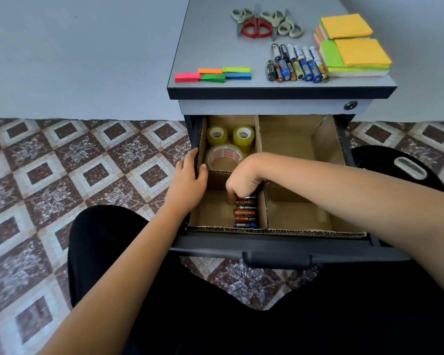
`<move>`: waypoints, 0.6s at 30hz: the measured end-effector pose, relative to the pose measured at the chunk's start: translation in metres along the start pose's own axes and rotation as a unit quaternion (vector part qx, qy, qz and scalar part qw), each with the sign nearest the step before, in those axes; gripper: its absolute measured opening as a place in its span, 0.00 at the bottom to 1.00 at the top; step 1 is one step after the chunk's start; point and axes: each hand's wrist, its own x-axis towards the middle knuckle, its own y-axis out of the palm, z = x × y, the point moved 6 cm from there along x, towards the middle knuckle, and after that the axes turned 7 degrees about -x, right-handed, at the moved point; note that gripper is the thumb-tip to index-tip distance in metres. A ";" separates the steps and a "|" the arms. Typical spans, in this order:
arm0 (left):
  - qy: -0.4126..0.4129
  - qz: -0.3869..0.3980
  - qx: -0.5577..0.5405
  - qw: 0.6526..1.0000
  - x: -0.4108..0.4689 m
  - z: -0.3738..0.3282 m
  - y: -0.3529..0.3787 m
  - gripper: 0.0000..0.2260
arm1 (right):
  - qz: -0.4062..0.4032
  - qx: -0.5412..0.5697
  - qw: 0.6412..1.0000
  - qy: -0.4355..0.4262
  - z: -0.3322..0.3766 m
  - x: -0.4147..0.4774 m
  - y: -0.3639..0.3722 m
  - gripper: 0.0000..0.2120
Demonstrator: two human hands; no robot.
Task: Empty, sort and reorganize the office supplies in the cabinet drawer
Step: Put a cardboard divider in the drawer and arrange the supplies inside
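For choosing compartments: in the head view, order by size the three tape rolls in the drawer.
1. Near, wide tape roll.
2. Left yellowish roll and right yellowish roll: they look alike, so unranked.

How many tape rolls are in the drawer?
3, all in the back-left compartment: two small yellow rolls side by side at the back, one bigger roll in front. None looks hidden.

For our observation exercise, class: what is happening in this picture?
A person is sorting supplies into a divided drawer. The left hand holds its side wall; the right hand reaches into the front left section, fingers curled on a row of batteries. Tape rolls sit in the section behind. Scissors, more batteries, sticky notes and page flags wait on the cabinet top.
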 end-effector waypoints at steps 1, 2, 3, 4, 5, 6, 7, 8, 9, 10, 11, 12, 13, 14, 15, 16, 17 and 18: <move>0.000 -0.001 0.000 1.000 0.000 0.000 0.000 0.22 | 0.002 0.011 1.000 -0.002 -0.001 0.001 0.000 0.16; 0.000 -0.001 0.000 1.000 0.000 0.000 0.000 0.22 | 0.003 0.021 1.000 -0.003 -0.001 0.002 0.000 0.17; 0.001 -0.001 0.001 1.000 0.000 0.001 0.000 0.22 | 0.001 0.029 1.000 -0.005 -0.002 0.002 -0.001 0.17; 0.002 -0.002 0.002 1.000 0.000 0.001 0.000 0.22 | -0.002 0.033 0.999 -0.005 -0.002 0.002 -0.001 0.18; 0.003 -0.002 0.003 1.000 0.000 0.001 0.000 0.22 | -0.005 0.034 0.999 -0.008 -0.002 0.002 -0.002 0.18; 0.003 -0.001 0.004 1.000 0.000 0.001 0.000 0.22 | -0.007 0.033 0.999 -0.010 -0.002 0.002 -0.002 0.19; 0.003 0.000 0.003 1.000 0.000 0.001 0.000 0.22 | -0.010 0.031 0.999 -0.013 -0.002 0.001 -0.003 0.19; 0.002 0.000 0.001 1.000 0.000 0.000 0.000 0.22 | -0.013 0.032 0.999 -0.017 -0.002 0.001 -0.003 0.19; 0.000 0.001 0.000 1.000 0.000 0.000 0.000 0.22 | -0.014 0.039 0.999 -0.020 -0.002 0.001 -0.003 0.20; -0.001 0.000 -0.002 1.000 -0.001 0.000 0.000 0.22 | -0.015 0.051 0.998 -0.024 -0.003 0.001 -0.003 0.20; -0.001 0.001 -0.002 1.000 -0.001 0.000 0.000 0.22 | -0.017 0.068 0.997 -0.028 -0.003 0.001 -0.002 0.20; 0.000 0.000 -0.002 1.000 -0.001 0.000 0.000 0.22 | -0.019 0.088 0.995 -0.031 -0.003 0.000 -0.002 0.20; 0.001 0.001 -0.002 1.000 -0.001 0.000 0.000 0.22 | -0.022 0.114 0.993 -0.035 -0.003 -0.001 -0.002 0.20; 0.001 0.001 -0.001 1.000 -0.001 0.000 0.000 0.22 | -0.027 0.144 0.988 -0.041 -0.004 -0.004 -0.002 0.20; 0.001 0.001 -0.001 1.000 -0.001 0.000 0.000 0.22 | -0.033 0.178 0.982 -0.046 -0.005 -0.009 -0.003 0.19; 0.000 0.001 -0.001 1.000 -0.001 0.001 0.000 0.22 | -0.039 0.213 0.975 -0.051 -0.006 -0.015 -0.004 0.18; 0.000 0.001 0.000 1.000 0.000 0.001 0.000 0.22 | -0.046 0.246 0.966 -0.059 -0.009 -0.021 -0.006 0.17; 0.002 0.001 0.002 1.000 0.000 0.002 0.000 0.22 | -0.055 0.276 0.957 -0.070 -0.011 -0.029 -0.007 0.17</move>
